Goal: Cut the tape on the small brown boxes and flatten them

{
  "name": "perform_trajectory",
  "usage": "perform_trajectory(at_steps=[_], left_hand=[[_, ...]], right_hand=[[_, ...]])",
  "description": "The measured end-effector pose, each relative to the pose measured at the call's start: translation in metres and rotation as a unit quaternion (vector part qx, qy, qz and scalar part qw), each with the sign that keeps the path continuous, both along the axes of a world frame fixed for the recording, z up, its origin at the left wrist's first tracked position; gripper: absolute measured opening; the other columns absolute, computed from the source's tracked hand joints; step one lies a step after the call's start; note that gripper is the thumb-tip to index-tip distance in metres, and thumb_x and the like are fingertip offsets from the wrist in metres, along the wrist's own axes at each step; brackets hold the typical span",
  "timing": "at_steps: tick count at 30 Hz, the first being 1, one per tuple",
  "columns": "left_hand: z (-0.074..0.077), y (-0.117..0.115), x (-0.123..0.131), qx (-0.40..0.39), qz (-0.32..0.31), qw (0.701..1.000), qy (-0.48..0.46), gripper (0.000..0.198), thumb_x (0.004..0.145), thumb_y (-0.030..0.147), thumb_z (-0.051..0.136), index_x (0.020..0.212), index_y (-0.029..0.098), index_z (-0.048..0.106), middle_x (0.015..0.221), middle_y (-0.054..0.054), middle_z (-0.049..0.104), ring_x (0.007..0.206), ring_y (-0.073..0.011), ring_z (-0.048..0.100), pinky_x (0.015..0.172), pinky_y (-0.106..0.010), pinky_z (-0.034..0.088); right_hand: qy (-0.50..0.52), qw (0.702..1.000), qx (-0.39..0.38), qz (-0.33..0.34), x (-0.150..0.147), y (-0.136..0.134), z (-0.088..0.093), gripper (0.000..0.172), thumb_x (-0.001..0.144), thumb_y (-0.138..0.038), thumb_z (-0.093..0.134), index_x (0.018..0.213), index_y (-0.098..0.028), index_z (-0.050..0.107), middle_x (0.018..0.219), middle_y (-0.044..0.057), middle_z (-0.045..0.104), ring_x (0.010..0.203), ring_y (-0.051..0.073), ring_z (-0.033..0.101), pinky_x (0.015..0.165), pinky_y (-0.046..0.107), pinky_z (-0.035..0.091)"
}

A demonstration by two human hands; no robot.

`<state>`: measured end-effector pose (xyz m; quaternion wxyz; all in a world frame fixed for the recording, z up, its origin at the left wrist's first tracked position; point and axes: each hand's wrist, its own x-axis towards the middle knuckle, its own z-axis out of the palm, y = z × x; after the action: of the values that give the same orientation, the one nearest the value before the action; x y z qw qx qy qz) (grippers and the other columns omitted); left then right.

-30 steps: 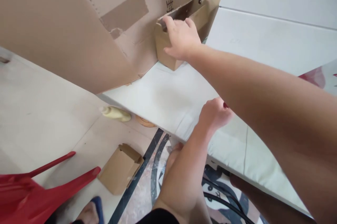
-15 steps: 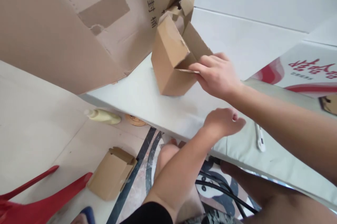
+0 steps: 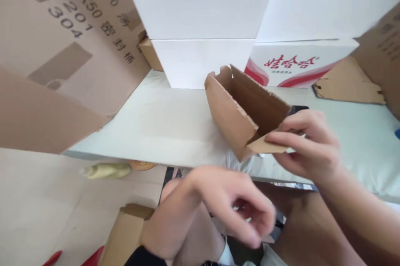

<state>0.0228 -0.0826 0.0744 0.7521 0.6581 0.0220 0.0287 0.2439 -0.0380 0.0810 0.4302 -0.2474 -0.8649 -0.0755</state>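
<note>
A small brown cardboard box is tilted, its top open, near the front edge of the pale-covered bench. My right hand pinches a flap at the box's near right corner between thumb and fingers. In front of the bench and below the box, my left hand hangs over my lap, slightly blurred. Its fingers are loosely curled, with a gap to the thumb, and I see nothing held in it.
A large printed carton stands on the left, with white cartons behind. Flat cardboard lies at right. On the floor are a yellowish bottle and another brown box. The covered bench runs across.
My right hand has drawn the box away from the large carton, rightward and nearer to me, tilting it. My left hand has moved down and its fingers have loosened. The view has swung right.
</note>
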Motion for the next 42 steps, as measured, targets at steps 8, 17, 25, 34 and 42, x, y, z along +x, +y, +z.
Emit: perform_trajectory(at_steps=[8,17,25,34,42], left_hand=[[0.015,0.063,-0.021,0.238,0.831,0.496,-0.084,0.019,0.076,0.037,0.078,0.084,0.024,0.066,0.092,-0.002,0.064,0.093,-0.0183,0.061,0.087,-0.032,0.052],[-0.026,0.091,-0.001,0.126,0.814,0.567,-0.010,0.032,0.065,0.021,0.065,0.096,0.022,0.072,0.101,-0.004,0.069,0.099,-0.0214,0.065,0.086,-0.030,0.052],[-0.028,0.093,-0.009,0.154,0.778,0.609,-0.027,0.045,0.053,0.019,0.053,0.090,0.024,0.077,0.110,-0.004,0.075,0.129,-0.0312,0.060,0.114,-0.045,0.048],[-0.043,0.092,-0.026,0.196,0.722,0.663,-0.040,0.039,0.064,0.021,0.056,0.098,0.026,0.074,0.119,-0.003,0.076,0.140,-0.0341,0.058,0.121,-0.054,0.045],[-0.046,0.089,-0.022,0.135,0.713,0.686,-0.053,0.036,0.084,0.042,0.075,0.114,0.028,0.063,0.121,-0.006,0.077,0.114,-0.0271,0.073,0.104,-0.047,0.055]], right_hand=[[-0.030,0.986,-0.144,0.075,0.003,-0.034,0.007,0.021,0.086,-0.004,0.054,0.076,-0.021,0.062,0.091,0.002,0.069,0.085,0.015,0.061,0.081,0.036,0.043],[0.034,0.977,-0.196,0.078,0.030,-0.022,-0.004,0.022,0.083,-0.002,0.051,0.077,-0.019,0.062,0.098,0.006,0.067,0.097,0.019,0.066,0.085,0.040,0.046],[0.133,0.973,-0.187,0.012,0.035,-0.005,-0.028,0.041,0.073,0.001,0.052,0.101,-0.026,0.066,0.114,0.007,0.067,0.124,0.029,0.067,0.101,0.049,0.057],[0.239,0.961,-0.137,-0.034,0.023,0.006,-0.058,0.048,0.077,-0.006,0.060,0.117,-0.031,0.065,0.134,0.007,0.063,0.135,0.032,0.061,0.120,0.064,0.045],[0.269,0.940,-0.158,-0.141,0.011,0.007,-0.075,0.071,0.081,-0.022,0.075,0.142,-0.042,0.045,0.156,0.006,0.039,0.149,0.037,0.042,0.118,0.067,0.044]])
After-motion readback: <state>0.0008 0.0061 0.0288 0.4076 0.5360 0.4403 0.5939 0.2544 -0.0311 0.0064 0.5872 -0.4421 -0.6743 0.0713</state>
